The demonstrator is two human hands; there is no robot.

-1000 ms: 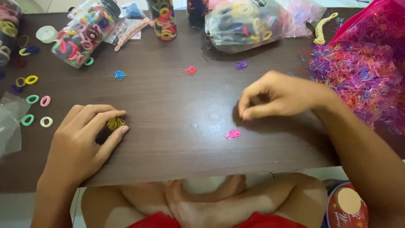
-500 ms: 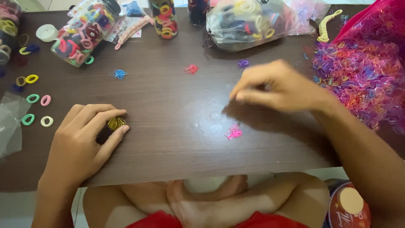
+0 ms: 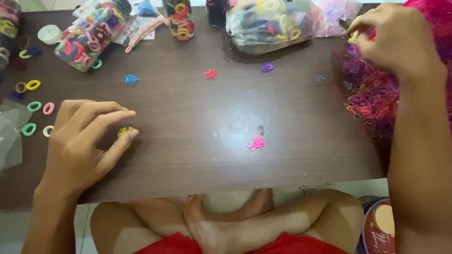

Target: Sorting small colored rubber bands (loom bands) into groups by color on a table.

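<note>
The left hand (image 3: 82, 141) lies palm-down on the brown table (image 3: 197, 117), its thumb and forefinger pinching a small yellow bundle of rubber bands (image 3: 124, 131), which sits well left of the pink bundle of bands (image 3: 256, 142) lying loose near the table's front edge. The right hand (image 3: 395, 40) is up at the far right, well beyond the pink bundle, fingertips closed on a bit of yellow band (image 3: 352, 39) over the heap of pink and purple bands (image 3: 376, 89).

Yellow band cluster (image 3: 124, 131) flat on table, near edge.
</note>
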